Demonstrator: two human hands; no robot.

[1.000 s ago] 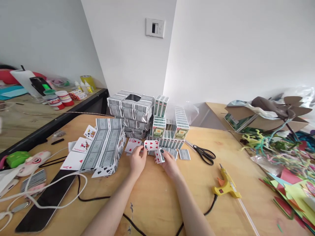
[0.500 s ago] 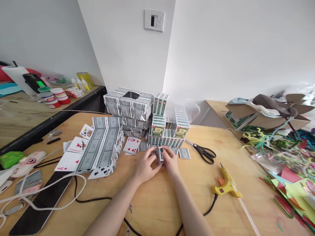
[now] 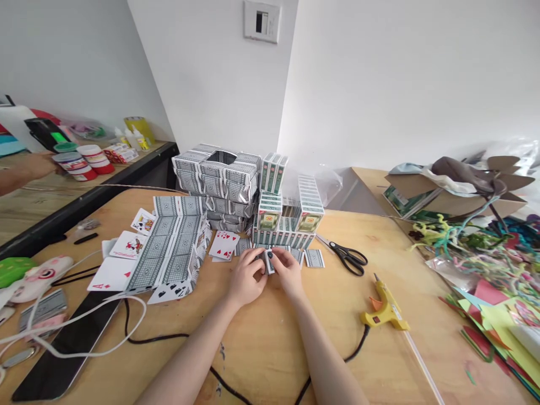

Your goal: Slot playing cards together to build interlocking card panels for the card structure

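Observation:
At the middle of the table my left hand (image 3: 246,277) and my right hand (image 3: 287,272) are closed together on a playing card (image 3: 269,263). It looks folded, and fingers hide much of it. Just beyond my hands, patterned cards lie face down, one card (image 3: 314,258) to the right. Behind them rises a stack of green card boxes (image 3: 284,233). Face-up heart cards (image 3: 223,246) lie left of my hands. Further left is a long folded panel of joined cards (image 3: 171,242), with a large box-shaped card structure (image 3: 217,180) behind it.
Black scissors (image 3: 350,259) and a yellow glue gun (image 3: 386,309) lie to the right, its cord crossing under my forearms. Coloured paper (image 3: 498,315) and fuzzy stems (image 3: 468,247) crowd the right side. A black phone-like slab (image 3: 67,349) lies left. Another person's hand (image 3: 31,170) touches tubs (image 3: 76,165).
My hands stay together and have turned the card slightly between the fingers. Another person's hand has come in from the left at the tubs. The view has shifted slightly.

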